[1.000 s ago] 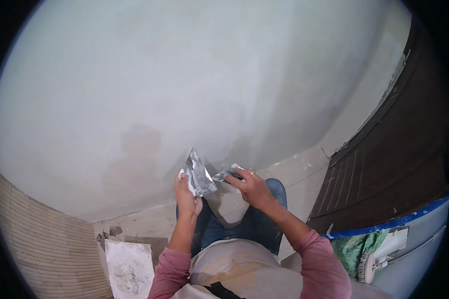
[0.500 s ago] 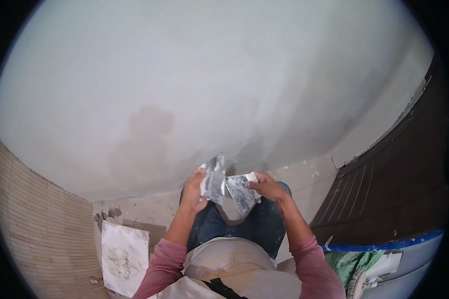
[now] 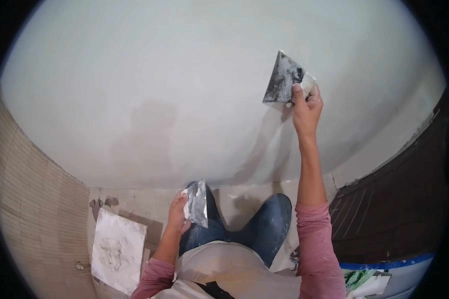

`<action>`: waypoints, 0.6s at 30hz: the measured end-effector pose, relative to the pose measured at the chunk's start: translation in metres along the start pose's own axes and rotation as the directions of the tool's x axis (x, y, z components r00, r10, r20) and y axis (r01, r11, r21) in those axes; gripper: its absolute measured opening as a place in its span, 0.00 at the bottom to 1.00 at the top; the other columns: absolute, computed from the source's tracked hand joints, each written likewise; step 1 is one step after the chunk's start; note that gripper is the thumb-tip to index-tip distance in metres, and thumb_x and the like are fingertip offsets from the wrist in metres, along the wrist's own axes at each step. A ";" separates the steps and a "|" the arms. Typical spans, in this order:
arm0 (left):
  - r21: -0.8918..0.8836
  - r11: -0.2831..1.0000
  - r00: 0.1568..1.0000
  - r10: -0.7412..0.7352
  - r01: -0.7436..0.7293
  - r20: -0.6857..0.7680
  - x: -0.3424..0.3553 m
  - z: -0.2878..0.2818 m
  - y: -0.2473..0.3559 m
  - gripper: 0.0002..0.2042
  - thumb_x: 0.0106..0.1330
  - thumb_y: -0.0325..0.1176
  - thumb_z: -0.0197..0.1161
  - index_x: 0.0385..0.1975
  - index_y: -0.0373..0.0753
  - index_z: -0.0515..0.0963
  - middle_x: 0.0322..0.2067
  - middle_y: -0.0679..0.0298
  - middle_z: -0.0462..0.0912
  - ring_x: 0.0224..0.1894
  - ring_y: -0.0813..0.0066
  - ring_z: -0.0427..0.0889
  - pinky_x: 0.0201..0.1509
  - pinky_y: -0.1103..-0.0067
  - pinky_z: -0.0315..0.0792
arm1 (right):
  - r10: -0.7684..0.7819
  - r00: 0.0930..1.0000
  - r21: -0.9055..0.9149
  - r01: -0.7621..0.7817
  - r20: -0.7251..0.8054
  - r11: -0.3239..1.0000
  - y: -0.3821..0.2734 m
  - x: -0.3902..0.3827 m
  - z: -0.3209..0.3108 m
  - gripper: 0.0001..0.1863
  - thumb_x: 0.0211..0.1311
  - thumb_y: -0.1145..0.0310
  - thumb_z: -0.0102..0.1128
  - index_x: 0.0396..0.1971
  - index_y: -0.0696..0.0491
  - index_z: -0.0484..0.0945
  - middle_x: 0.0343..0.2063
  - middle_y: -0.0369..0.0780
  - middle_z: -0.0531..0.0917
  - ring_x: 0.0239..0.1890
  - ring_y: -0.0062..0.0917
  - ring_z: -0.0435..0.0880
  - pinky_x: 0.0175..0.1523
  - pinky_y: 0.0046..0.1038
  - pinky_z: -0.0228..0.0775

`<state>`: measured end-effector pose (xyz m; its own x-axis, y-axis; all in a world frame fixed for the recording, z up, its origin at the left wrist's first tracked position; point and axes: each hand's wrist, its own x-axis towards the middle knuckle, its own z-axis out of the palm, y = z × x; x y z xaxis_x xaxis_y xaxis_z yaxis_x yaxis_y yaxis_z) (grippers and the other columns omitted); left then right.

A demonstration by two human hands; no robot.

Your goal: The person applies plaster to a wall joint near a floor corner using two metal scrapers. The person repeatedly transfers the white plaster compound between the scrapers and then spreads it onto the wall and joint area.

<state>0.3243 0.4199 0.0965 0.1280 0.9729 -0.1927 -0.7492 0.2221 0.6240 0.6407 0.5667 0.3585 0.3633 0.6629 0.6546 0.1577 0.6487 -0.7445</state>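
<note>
Raised in front of the wall, my right hand grips a putty knife with a wide metal blade smeared in white compound. The blade's edge points left and lies close to or against the pale plastered wall; I cannot tell which. Low down by my left thigh, my left hand is closed around a second putty knife. White paste coats parts of its blade too, and its handle is mostly hidden by my fingers.
On the floor to the left lies a white board with a heap of pale compound on it. A ribbed beige surface runs along the left. At right are a dark brown panel, blue tape and green plastic sheeting.
My right hand has risen with its putty knife from beside the other blade up to the wall. The left hand has dropped slightly down and left, its knife still held.
</note>
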 end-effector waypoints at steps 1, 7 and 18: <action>-0.026 0.998 0.999 0.051 -0.050 0.020 -0.004 -0.004 0.005 0.11 0.74 0.33 0.52 0.50 0.37 0.73 0.42 0.62 0.83 0.43 0.72 0.84 0.50 0.74 0.79 | -0.088 0.995 -0.142 0.093 0.041 0.985 0.005 -0.003 0.011 0.11 0.66 0.66 0.63 0.39 0.58 0.78 0.25 0.36 0.81 0.25 0.19 0.77 0.33 0.24 0.70; -0.023 0.996 0.995 0.083 -0.085 -0.049 -0.015 -0.015 0.022 0.10 0.75 0.34 0.50 0.50 0.38 0.72 0.43 0.62 0.82 0.43 0.74 0.84 0.49 0.76 0.78 | -0.309 0.820 -0.492 0.544 0.481 0.679 0.054 -0.072 0.072 0.08 0.59 0.72 0.63 0.37 0.55 0.77 0.29 0.47 0.79 0.31 0.45 0.80 0.35 0.38 0.72; 0.054 0.993 0.980 0.113 -0.106 -0.162 -0.025 -0.010 0.025 0.13 0.74 0.36 0.51 0.53 0.39 0.72 0.44 0.63 0.82 0.45 0.70 0.83 0.50 0.73 0.78 | -0.149 0.989 -0.062 0.149 0.000 0.987 -0.034 0.038 0.040 0.10 0.69 0.67 0.58 0.42 0.59 0.76 0.30 0.35 0.80 0.28 0.19 0.79 0.28 0.23 0.73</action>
<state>0.2953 0.4005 0.1091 -0.0645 0.9685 -0.2405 -0.7221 0.1210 0.6812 0.6127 0.5849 0.4138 0.3356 0.5588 0.7584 0.2662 0.7160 -0.6453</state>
